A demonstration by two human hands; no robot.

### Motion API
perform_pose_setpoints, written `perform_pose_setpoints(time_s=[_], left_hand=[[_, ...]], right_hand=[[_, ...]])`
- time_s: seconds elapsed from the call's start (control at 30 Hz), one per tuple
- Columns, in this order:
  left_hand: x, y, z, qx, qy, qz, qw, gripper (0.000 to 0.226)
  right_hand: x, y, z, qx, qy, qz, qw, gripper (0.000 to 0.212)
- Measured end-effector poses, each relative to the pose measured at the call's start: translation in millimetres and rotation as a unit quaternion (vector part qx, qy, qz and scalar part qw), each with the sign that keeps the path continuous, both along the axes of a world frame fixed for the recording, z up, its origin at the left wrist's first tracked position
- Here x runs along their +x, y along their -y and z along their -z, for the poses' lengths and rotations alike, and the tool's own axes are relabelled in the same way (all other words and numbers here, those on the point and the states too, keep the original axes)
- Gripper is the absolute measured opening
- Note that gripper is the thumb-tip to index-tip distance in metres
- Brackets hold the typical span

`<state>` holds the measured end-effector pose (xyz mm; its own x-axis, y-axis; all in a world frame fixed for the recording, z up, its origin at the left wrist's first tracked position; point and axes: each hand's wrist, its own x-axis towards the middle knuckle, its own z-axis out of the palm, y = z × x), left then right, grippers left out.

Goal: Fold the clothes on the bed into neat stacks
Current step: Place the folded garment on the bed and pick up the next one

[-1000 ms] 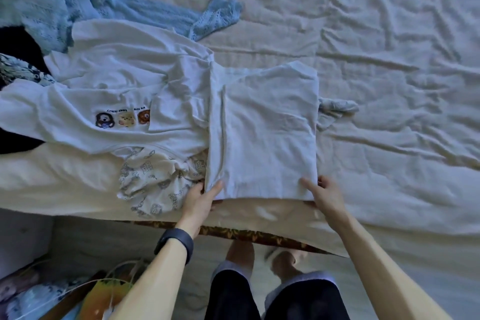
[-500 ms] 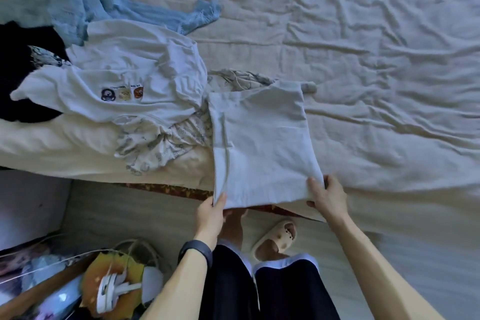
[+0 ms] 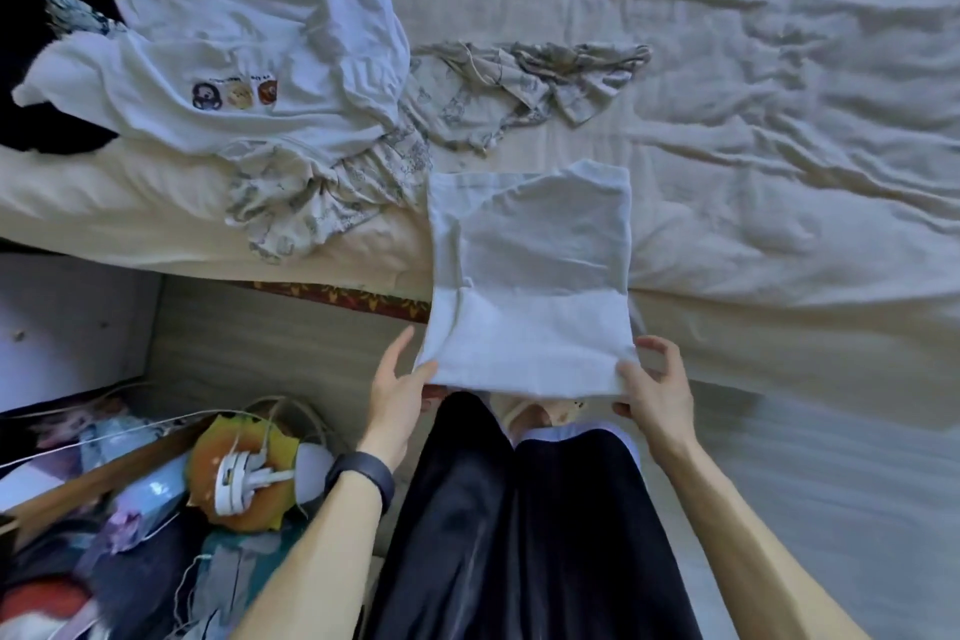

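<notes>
The left hand (image 3: pixel 400 390) and right hand (image 3: pixel 655 382) pinch corners of the shirt (image 3: pixel 530 265) — the hem between the fingers should be taut before folding.

bed (image 3: pixel 779 68) fills the upper view, rumpled cream sheet, soft even light; red-and-yellow patterned strip (image 3: pixel 353 299) under the sheet at the bed's near edge; pale wood-grain floor (image 3: pixel 270 338) below the bed; white panel (image 3: pixel 72 322) against its near-left side; clutter with white cables (image 3: pixel 156 535) just beyond that

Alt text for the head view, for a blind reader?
The left hand and right hand pinch the near corners of a folded white garment overhanging the bed edge. Beyond it, leftward, lie a white T-shirt with cartoon badges and a crumpled patterned garment.
</notes>
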<state>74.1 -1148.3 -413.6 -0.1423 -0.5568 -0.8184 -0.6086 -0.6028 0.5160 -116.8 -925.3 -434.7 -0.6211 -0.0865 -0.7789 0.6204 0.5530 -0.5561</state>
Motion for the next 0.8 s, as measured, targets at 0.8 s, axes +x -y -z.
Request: perform_pose_setpoints(time_s=[0.8], left_hand=[[-175, 158, 99, -0.263, 0.191, 0.356, 0.876, 0.038]], right_hand=[[-161, 164, 78, 0.241, -0.205, -0.180, 0.932, 0.045]])
